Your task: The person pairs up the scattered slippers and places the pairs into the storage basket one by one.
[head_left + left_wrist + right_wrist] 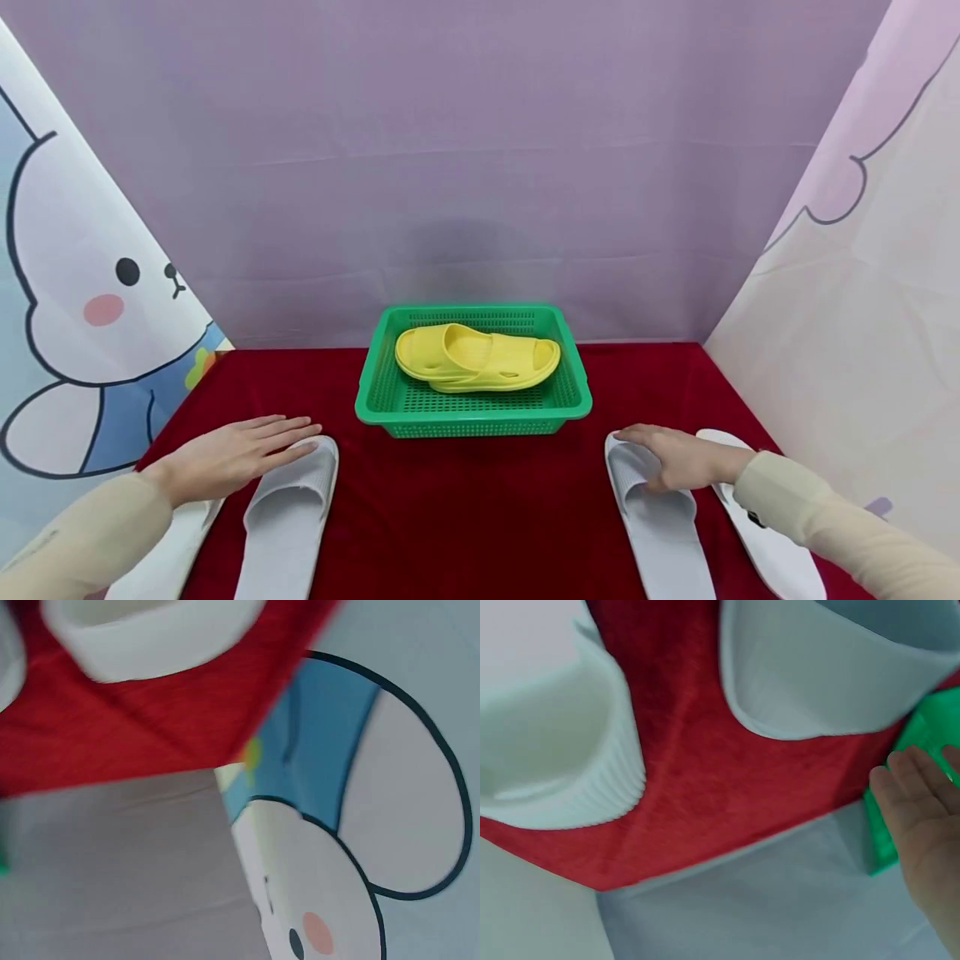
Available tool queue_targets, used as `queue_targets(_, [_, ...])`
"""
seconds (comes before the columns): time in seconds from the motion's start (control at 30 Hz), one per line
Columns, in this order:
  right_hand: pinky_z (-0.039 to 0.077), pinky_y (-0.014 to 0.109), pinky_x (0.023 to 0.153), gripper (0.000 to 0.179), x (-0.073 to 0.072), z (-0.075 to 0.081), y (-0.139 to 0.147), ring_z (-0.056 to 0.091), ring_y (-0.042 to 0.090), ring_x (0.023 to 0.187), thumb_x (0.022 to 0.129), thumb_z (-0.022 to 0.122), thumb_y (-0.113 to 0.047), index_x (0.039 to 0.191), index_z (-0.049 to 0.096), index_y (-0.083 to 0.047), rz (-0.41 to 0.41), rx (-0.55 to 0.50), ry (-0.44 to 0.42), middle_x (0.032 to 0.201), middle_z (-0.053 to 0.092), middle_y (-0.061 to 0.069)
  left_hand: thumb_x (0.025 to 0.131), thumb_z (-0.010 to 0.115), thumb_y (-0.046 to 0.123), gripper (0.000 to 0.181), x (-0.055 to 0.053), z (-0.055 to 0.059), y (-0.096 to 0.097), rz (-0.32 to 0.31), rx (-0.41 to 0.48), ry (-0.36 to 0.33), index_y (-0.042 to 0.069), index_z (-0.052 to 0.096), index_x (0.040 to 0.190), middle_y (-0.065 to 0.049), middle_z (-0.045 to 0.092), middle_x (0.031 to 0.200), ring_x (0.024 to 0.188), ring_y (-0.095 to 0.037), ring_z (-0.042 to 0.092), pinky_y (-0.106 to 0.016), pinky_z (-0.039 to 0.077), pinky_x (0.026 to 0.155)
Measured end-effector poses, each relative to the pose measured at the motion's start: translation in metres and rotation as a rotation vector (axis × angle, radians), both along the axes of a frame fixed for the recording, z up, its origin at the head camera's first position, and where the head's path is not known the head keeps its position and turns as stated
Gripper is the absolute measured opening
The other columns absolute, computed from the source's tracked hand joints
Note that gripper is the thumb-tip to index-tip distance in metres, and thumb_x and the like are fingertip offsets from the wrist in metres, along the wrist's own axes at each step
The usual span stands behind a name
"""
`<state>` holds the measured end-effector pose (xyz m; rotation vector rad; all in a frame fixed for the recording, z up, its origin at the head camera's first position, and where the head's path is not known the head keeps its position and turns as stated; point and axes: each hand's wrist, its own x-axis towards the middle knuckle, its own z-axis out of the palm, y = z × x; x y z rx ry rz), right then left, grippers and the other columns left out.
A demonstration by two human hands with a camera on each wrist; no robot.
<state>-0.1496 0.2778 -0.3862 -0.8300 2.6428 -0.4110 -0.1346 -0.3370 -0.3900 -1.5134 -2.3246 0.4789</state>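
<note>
A: On my remote screen, from far left; a white slipper (165,554) lies partly under the person's left arm on red cloth (465,517); just right of it, a pale grey slipper (281,542), toe pointing away; the left hand (228,457) reaches across that toe, fingers straight and slightly spread, clasping nothing!

B: Touching it?

A: I can't tell; my left wrist view is blurred and shows no fingers; for a good hold, I'd want the thumb inside the strap opening, fingers on top; flat fingers would probably just push it.

B: And the middle?

A: A green basket (474,414), with yellow footwear (517,362) lying sideways inside it; both hands are well apart from that!

B: Over to the right, then?

A: A second grey slipper (667,542), also toe away; the right hand (678,458) is over its toe and strap, forefinger and thumb apart, thumb by the strap opening; that looks the handier pose; I'd pinch mid-strap so the heel shouldn't swing; and I'd go gently past the other white slipper (783,554), lying at the far right, partly under that arm!
</note>
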Motion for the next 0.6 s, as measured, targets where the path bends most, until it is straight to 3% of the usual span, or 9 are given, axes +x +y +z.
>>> queue_targets(0.03, [0.038,0.055,0.096,0.074,0.000,-0.003,0.001,0.041,0.037,0.122,0.069,0.075,-0.017,0.133,0.042,0.000,-0.004,0.010,-0.011,0.134,0.043,0.016,0.098,0.011,0.018,0.050,-0.004,-0.004,-0.003,-0.025,-0.008,-0.016,0.013,0.038,0.140,-0.005,0.044,0.140,0.124,-0.026,0.043,-0.023,-0.009,0.113])
queue_targets(0.1, [0.038,0.056,0.096,0.076,-0.002,-0.009,0.004,0.039,0.038,0.123,0.067,0.076,-0.016,0.133,0.042,0.000,-0.001,0.030,-0.020,0.135,0.042,0.018,0.092,0.044,0.010,0.049,-0.010,-0.011,-0.009,-0.064,-0.042,-0.087,0.012,0.036,0.141,-0.006,0.041,0.142,0.126,-0.027,0.041,-0.022,-0.010,0.112])
queue_targets(0.13, [0.037,0.056,0.097,0.076,-0.003,-0.012,0.005,0.039,0.038,0.123,0.066,0.076,-0.015,0.133,0.042,0.000,0.001,0.039,-0.023,0.135,0.041,0.018,0.085,0.059,0.010,0.061,-0.013,-0.014,-0.010,-0.073,-0.071,-0.115,0.012,0.035,0.141,-0.006,0.040,0.143,0.127,-0.027,0.040,-0.022,-0.010,0.112])
queue_targets(0.2, [0.037,0.056,0.096,0.077,-0.005,-0.016,0.008,0.039,0.038,0.123,0.065,0.077,-0.015,0.132,0.042,0.000,0.004,0.052,-0.028,0.134,0.043,0.018,0.063,0.080,0.017,0.094,-0.016,-0.018,-0.010,-0.073,-0.139,-0.167,0.012,0.031,0.143,-0.004,0.036,0.146,0.129,-0.027,0.039,-0.024,0.004,0.115])
queue_targets(0.23, [0.037,0.057,0.096,0.078,-0.006,-0.018,0.010,0.040,0.038,0.122,0.065,0.078,-0.016,0.132,0.042,0.000,0.003,0.054,-0.032,0.133,0.044,0.017,0.051,0.086,0.022,0.109,-0.018,-0.020,-0.009,-0.069,-0.168,-0.189,0.013,0.029,0.144,-0.003,0.034,0.147,0.129,-0.026,0.038,-0.027,0.013,0.114])
queue_targets(0.37, [0.038,0.055,0.096,0.081,-0.009,-0.022,0.014,0.045,0.033,0.117,0.065,0.078,-0.018,0.134,0.040,-0.001,-0.013,0.035,-0.063,0.129,0.047,0.012,0.050,0.085,0.038,0.115,-0.024,-0.024,-0.006,-0.070,-0.241,-0.224,0.016,0.025,0.145,0.001,0.031,0.148,0.131,-0.023,0.037,-0.033,0.037,0.104])
queue_targets(0.47, [0.040,0.052,0.095,0.081,-0.010,-0.023,0.015,0.047,0.029,0.113,0.065,0.078,-0.017,0.133,0.040,0.001,-0.026,0.010,-0.085,0.128,0.049,0.012,0.050,0.085,0.038,0.114,-0.030,-0.026,0.000,-0.122,-0.235,-0.245,0.015,0.027,0.145,0.001,0.033,0.147,0.131,-0.022,0.038,-0.022,0.015,0.113])
queue_targets(0.53, [0.041,0.050,0.094,0.080,-0.011,-0.023,0.015,0.047,0.028,0.112,0.064,0.078,-0.016,0.133,0.041,0.002,-0.034,-0.005,-0.097,0.128,0.049,0.013,0.050,0.085,0.038,0.112,-0.033,-0.028,0.004,-0.180,-0.227,-0.252,0.012,0.029,0.144,-0.001,0.035,0.146,0.130,-0.022,0.039,-0.020,0.006,0.113])
queue_targets(0.6, [0.040,0.049,0.095,0.079,-0.012,-0.023,0.015,0.046,0.029,0.115,0.065,0.077,-0.014,0.133,0.041,0.003,-0.052,-0.027,-0.129,0.130,0.047,0.015,0.053,0.084,0.037,0.109,-0.036,-0.031,0.007,-0.229,-0.221,-0.257,0.010,0.030,0.143,-0.003,0.035,0.146,0.130,-0.022,0.039,-0.017,-0.013,0.108])
